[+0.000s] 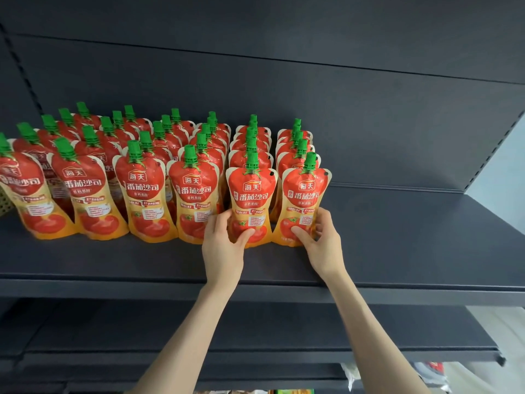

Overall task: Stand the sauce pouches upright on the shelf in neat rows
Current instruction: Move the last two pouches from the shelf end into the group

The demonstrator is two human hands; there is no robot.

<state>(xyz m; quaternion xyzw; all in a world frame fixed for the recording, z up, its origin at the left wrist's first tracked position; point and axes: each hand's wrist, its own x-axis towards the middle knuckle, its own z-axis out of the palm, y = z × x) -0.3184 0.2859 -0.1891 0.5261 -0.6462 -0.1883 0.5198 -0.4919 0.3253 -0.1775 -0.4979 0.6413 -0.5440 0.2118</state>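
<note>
We see sauce pouches [251,206] printed red at the top fading to orange-yellow below, with cream edges, white lettering, tomato pictures and bright green caps [251,160]. The shelf [397,251] and back panel [284,81] are plain dark grey.

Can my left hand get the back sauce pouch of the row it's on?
Probably not directly: the left hand grips the front sauce pouch, and others stand before the back sauce pouch.
</note>
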